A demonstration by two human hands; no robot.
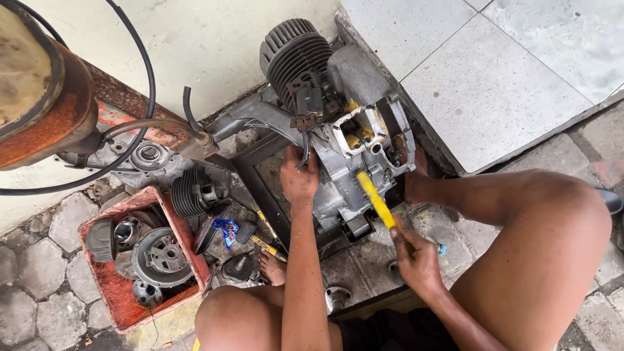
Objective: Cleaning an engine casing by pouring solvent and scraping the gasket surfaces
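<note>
Left hand (299, 179): arm extended forward, fingers curled closed in a grip. Right hand (416, 260): wrist bent, fingers clenched in a fist.

Soft, even daylight, bright pale floor tiles (494, 84) near overexposure at top right, faint diffuse shadows under the engine block (344, 130), sharp centre, wide-angle bending at edges, slight motion blur on yellow-handled tool (377, 200)
</note>
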